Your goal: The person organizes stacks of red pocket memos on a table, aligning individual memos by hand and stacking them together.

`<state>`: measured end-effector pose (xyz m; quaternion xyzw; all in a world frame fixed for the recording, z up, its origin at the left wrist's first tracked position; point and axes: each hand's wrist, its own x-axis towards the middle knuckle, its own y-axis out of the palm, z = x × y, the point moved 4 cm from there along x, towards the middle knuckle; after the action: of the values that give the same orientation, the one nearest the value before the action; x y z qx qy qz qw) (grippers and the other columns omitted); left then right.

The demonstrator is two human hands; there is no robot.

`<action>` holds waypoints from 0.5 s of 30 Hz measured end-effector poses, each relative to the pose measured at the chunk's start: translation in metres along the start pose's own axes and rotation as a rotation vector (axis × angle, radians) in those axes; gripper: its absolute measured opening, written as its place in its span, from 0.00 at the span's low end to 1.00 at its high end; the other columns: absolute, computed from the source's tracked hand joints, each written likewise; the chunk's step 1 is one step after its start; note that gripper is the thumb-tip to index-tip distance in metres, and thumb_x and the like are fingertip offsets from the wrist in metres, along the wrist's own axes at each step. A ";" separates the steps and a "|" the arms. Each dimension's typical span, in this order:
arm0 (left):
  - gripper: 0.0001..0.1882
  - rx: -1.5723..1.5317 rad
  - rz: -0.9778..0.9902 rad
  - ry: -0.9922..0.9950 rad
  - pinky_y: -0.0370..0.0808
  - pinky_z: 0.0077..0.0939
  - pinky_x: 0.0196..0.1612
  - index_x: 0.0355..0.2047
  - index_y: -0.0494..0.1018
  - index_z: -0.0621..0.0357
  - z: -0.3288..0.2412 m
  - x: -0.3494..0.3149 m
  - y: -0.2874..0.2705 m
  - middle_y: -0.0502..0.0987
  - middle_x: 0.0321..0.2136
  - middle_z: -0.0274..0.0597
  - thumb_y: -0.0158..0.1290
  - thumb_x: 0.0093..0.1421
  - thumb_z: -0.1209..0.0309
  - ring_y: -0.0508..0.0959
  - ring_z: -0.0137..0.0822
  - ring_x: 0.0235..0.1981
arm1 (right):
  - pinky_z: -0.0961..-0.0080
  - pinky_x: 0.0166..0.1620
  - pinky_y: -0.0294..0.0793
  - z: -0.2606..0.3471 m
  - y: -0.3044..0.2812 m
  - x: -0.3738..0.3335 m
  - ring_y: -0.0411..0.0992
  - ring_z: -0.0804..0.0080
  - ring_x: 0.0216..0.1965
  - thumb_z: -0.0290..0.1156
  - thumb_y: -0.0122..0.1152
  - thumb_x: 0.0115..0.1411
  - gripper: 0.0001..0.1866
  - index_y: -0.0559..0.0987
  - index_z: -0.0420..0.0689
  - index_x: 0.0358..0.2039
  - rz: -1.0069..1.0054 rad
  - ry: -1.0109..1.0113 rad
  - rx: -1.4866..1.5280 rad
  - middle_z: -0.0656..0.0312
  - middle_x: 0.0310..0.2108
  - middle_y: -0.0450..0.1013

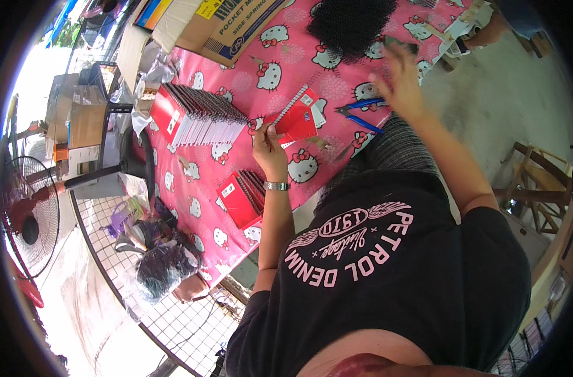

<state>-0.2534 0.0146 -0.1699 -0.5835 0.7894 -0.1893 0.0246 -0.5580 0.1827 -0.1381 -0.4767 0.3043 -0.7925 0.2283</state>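
My left hand [269,147] pinches the corner of a small red notebook [297,123] at the lower end of its spine. A thin dark spiral coil [297,100] runs along that spine, and its upper end sticks out past the cover. White pages show at the notebook's right side. My right hand [399,81] is raised near the table's right edge, fingers apart and slightly blurred, holding nothing I can see. Just below it lie blue-handled pliers [364,115], their jaws pointing left. Beyond it, a heap of black spiral coils [351,28] rests on the table.
A tall stack of red spiral notebooks [195,116] stands on the left, with a smaller stack [241,198] nearer me. A cardboard box [220,28] occupies the far left of the pink patterned tablecloth [236,81]. Another person's arm [485,32] shows at the far right.
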 end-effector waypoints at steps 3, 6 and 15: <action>0.12 0.063 -0.018 0.073 0.74 0.21 0.29 0.43 0.71 0.65 -0.002 -0.001 0.002 0.76 0.28 0.42 0.56 0.62 0.71 0.78 0.26 0.28 | 0.54 0.57 0.62 0.055 0.004 -0.035 0.63 0.48 0.56 0.47 0.62 0.56 0.31 0.70 0.43 0.55 0.408 -0.282 0.029 0.50 0.51 0.67; 0.11 0.101 -0.042 0.100 0.74 0.20 0.30 0.42 0.72 0.65 -0.008 -0.004 0.006 0.78 0.28 0.41 0.56 0.62 0.71 0.80 0.26 0.27 | 0.57 0.57 0.63 0.058 0.014 -0.056 0.64 0.53 0.55 0.45 0.62 0.54 0.31 0.71 0.42 0.55 0.564 -0.250 0.062 0.54 0.51 0.68; 0.07 0.052 -0.026 0.063 0.75 0.18 0.33 0.41 0.71 0.68 -0.007 -0.007 0.005 0.78 0.29 0.39 0.52 0.63 0.79 0.79 0.25 0.30 | 0.59 0.54 0.64 0.158 0.023 -0.008 0.66 0.58 0.52 0.40 0.64 0.50 0.29 0.73 0.45 0.53 0.450 -0.266 0.479 0.59 0.48 0.69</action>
<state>-0.2571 0.0242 -0.1667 -0.5868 0.7768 -0.2284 0.0125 -0.4116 0.1295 -0.1025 -0.4296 0.1746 -0.7024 0.5400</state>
